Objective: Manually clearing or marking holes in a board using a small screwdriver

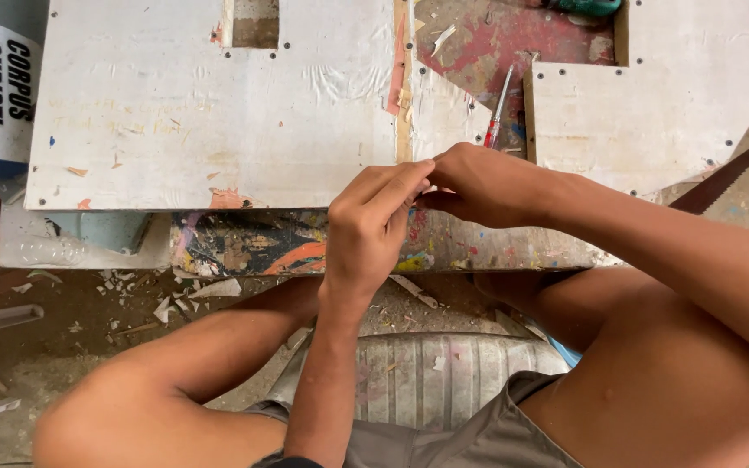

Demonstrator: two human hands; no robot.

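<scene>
Both hands meet at the centre of the frame, over the front edge of the white panel (210,113): the left hand (370,225) and right hand (478,184) pinch fingertips together on something small and pale that I cannot identify. The panel's taped seam (402,104) looks partly peeled, with much left. A screwdriver (498,113) lies just above the right hand, a saw blade (721,178) at right; the paint-smeared desk (262,243) has open room at lower left.

A red-handled screwdriver (498,113) lies on the paint-stained counter (305,243). A dark saw blade (721,178) pokes out at right; wood chips (166,303) litter the floor.
</scene>
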